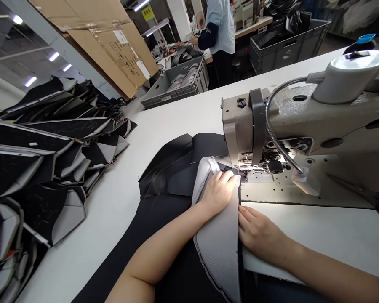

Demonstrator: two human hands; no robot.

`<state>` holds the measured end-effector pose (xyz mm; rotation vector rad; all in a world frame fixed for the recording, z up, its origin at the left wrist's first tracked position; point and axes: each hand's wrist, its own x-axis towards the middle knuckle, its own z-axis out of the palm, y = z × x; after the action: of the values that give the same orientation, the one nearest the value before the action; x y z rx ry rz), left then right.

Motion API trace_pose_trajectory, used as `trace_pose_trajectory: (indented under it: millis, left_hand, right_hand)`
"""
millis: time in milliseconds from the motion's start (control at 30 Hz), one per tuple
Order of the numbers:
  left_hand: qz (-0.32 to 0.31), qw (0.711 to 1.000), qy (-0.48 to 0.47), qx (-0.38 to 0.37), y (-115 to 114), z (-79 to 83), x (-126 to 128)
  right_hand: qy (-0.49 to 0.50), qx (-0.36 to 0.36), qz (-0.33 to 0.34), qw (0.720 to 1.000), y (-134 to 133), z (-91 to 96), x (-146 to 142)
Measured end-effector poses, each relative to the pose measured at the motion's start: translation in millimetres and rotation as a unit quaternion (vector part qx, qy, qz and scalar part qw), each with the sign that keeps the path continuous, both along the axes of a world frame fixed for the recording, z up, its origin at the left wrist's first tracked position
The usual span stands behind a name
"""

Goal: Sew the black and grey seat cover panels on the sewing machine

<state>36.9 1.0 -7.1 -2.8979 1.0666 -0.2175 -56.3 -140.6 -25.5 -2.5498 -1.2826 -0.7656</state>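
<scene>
Workshop floor, long white sewing table (pixel 164 122) running away toward a co-worker in a pale blue shirt (pixel 220 29) at the far bench, grey crates (pixel 177 86) of cut parts beyond the table's far edge. And we're at the needle! Left hand (pixel 219 191) lies flat, fingers together and slightly curled, palm pressing the grey backing side of the panel (pixel 217 244) right up against the presser foot (pixel 240 170) of the industrial sewing machine (pixel 303 126). Right hand (pixel 260 231) rests low, fingers extended and loosely closed on nothing, fingertips touching the panel's right edge just beside the machine bed. The black fabric piece (pixel 177 168) spreads out from under the grey panel toward the table's middle and hangs off the near edge.

To my eye, doing this well means keeping that left palm flat and even so the layers don't creep, the right fingertips steering the raw edge straight into the foot, both hands well clear of the needle. A big stack of finished black-and-grey covers (pixel 34 168) crowds the table's left edge; cardboard sheets (pixel 113 42) lean behind it.
</scene>
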Motion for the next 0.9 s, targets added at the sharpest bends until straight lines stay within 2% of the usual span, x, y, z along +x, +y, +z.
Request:
trace_pose_trajectory:
  millis: [133, 367, 900]
  left_hand:
    - [-0.010, 1.000, 0.010, 0.006, -11.4, 0.9, -4.0]
    - [0.036, 0.999, 0.004, -0.006, -23.2, 0.2, -5.9]
    - [0.035, 0.999, -0.002, -0.007, -33.7, 1.0, -3.1]
  right_hand:
    - [-0.024, -0.006, 0.005, 1.000, -11.9, -0.7, -1.5]
    - [-0.012, 0.073, -0.005, 0.997, -15.9, -7.2, -3.8]
    - [0.033, 0.084, 0.003, 0.996, -26.3, -5.4, -0.2]
